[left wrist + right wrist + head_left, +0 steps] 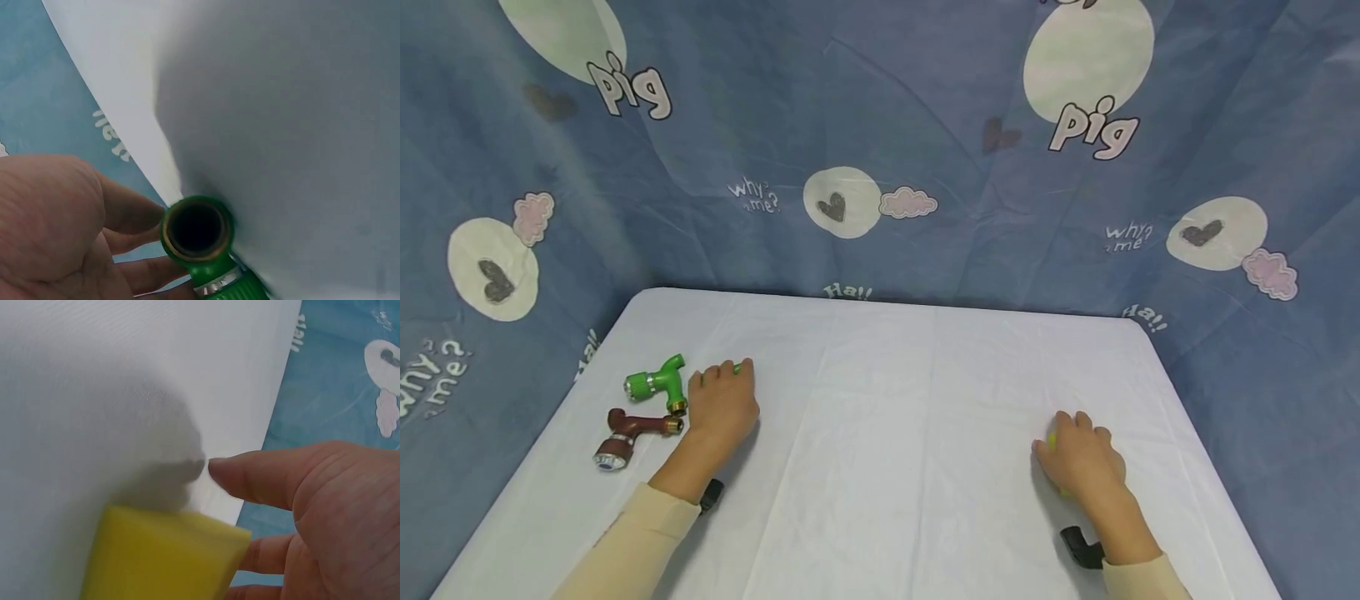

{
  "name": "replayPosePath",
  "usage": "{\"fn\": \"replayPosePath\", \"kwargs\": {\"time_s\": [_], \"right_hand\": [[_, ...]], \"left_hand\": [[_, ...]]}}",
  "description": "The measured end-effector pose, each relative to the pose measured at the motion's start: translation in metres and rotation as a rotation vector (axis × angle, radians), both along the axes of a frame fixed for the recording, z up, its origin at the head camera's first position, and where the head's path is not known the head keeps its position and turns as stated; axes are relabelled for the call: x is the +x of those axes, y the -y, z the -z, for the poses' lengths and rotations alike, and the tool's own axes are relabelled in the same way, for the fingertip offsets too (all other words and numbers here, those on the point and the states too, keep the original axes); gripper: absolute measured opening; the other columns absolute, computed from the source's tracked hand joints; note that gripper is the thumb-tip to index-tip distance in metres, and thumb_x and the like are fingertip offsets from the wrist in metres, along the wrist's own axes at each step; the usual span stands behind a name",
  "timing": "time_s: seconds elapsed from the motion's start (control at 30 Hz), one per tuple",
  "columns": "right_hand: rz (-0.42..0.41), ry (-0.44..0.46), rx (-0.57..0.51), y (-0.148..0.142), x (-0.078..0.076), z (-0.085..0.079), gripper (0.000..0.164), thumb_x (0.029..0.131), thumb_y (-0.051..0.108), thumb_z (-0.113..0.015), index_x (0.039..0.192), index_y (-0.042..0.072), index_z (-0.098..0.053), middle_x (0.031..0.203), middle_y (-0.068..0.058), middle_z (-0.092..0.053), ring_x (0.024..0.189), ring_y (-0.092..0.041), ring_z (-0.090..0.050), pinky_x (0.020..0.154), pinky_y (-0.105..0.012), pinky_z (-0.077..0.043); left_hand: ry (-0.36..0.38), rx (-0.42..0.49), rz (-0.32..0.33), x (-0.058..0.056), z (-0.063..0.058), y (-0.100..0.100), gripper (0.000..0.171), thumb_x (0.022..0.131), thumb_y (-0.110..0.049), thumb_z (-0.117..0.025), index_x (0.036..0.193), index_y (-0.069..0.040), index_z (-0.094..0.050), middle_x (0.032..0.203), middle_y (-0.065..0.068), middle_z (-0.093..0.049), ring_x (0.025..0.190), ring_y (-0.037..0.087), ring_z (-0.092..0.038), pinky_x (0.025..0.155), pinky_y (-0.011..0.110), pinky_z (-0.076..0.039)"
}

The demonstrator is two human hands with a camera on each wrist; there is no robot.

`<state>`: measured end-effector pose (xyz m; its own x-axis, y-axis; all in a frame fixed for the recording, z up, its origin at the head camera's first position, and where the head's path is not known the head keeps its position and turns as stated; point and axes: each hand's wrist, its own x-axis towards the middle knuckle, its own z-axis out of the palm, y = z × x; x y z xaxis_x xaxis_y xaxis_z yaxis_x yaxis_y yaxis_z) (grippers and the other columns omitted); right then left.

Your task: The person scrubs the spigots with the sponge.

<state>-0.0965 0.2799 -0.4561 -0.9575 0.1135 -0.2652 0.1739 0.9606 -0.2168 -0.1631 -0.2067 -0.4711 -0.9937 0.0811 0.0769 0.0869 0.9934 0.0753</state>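
green tap (206, 272), centre-left of the head frame, gripped by the left hand (722, 404), open end facing the left wrist camera, long axis slanting lower right there; right hand (1082, 458), lower right, loose, thumb clear of a yellow block (165, 556).

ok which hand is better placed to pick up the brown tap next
Left hand, probably: it is much nearer the brown tap, though it holds a green tap to release first. The right hand is across the table, at a yellow block.
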Motion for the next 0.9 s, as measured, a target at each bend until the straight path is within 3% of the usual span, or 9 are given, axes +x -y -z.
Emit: {"fn": "replayPosePath", "kwargs": {"time_s": [0.13, 0.3, 0.43, 0.57, 0.67, 0.9], "right_hand": [[0.006, 0.030, -0.028, -0.006, 0.004, 0.000, 0.058, 0.099, 0.024, -0.060, 0.143, -0.010, -0.046, 0.139, -0.039, -0.040, 0.105, -0.056, -0.051, 0.070, -0.061, -0.050], [-0.007, 0.029, -0.039, -0.007, 0.008, 0.001, 0.055, 0.097, 0.017, -0.057, 0.144, -0.010, -0.045, 0.145, -0.041, -0.035, 0.109, -0.060, -0.050, 0.073, -0.065, -0.050], [-0.029, 0.003, -0.034, -0.006, 0.008, 0.002, 0.054, 0.097, 0.015, -0.058, 0.144, -0.008, -0.047, 0.144, -0.039, -0.038, 0.108, -0.058, -0.051, 0.073, -0.064, -0.051], [-0.045, -0.025, -0.039, -0.005, 0.010, 0.004, 0.052, 0.097, 0.014, -0.061, 0.143, -0.008, -0.049, 0.141, -0.036, -0.042, 0.103, -0.054, -0.053, 0.070, -0.061, -0.052], [-0.051, -0.033, -0.046, -0.004, 0.011, 0.004, 0.052, 0.098, 0.013, -0.062, 0.143, -0.008, -0.049, 0.142, -0.037, -0.041, 0.105, -0.054, -0.053, 0.072, -0.062, -0.052], [-0.055, -0.057, -0.048, -0.003, 0.011, 0.002, 0.051, 0.098, 0.013, -0.065, 0.142, -0.010, -0.050, 0.139, -0.037, -0.046, 0.103, -0.051, -0.054, 0.075, -0.063, -0.053]], "left_hand": [[-0.008, 0.000, 0.001, 0.002, -0.001, 0.005, 0.050, 0.094, 0.000, -0.062, 0.139, 0.018, -0.050, 0.127, 0.042, -0.055, 0.122, 0.061, -0.051, 0.108, 0.075, -0.032], [0.002, 0.003, -0.033, 0.003, -0.004, 0.011, 0.042, 0.093, 0.003, -0.061, 0.132, 0.017, -0.054, 0.120, 0.041, -0.057, 0.122, 0.062, -0.049, 0.101, 0.078, -0.035], [0.016, 0.006, -0.024, 0.003, -0.006, 0.016, 0.036, 0.096, 0.005, -0.056, 0.130, 0.018, -0.055, 0.115, 0.042, -0.056, 0.117, 0.062, -0.051, 0.088, 0.074, -0.047], [-0.006, 0.004, -0.007, 0.002, -0.007, 0.020, 0.025, 0.092, 0.008, -0.063, 0.114, 0.019, -0.058, 0.101, 0.039, -0.056, 0.104, 0.059, -0.056, 0.074, 0.065, -0.055], [0.003, 0.014, -0.020, 0.001, -0.006, 0.023, 0.021, 0.088, 0.009, -0.066, 0.106, 0.019, -0.058, 0.095, 0.036, -0.054, 0.099, 0.057, -0.056, 0.075, 0.063, -0.055], [-0.005, 0.022, -0.047, 0.001, -0.008, 0.024, 0.022, 0.090, 0.011, -0.062, 0.110, 0.020, -0.059, 0.097, 0.037, -0.055, 0.097, 0.056, -0.058, 0.070, 0.061, -0.057]]}}
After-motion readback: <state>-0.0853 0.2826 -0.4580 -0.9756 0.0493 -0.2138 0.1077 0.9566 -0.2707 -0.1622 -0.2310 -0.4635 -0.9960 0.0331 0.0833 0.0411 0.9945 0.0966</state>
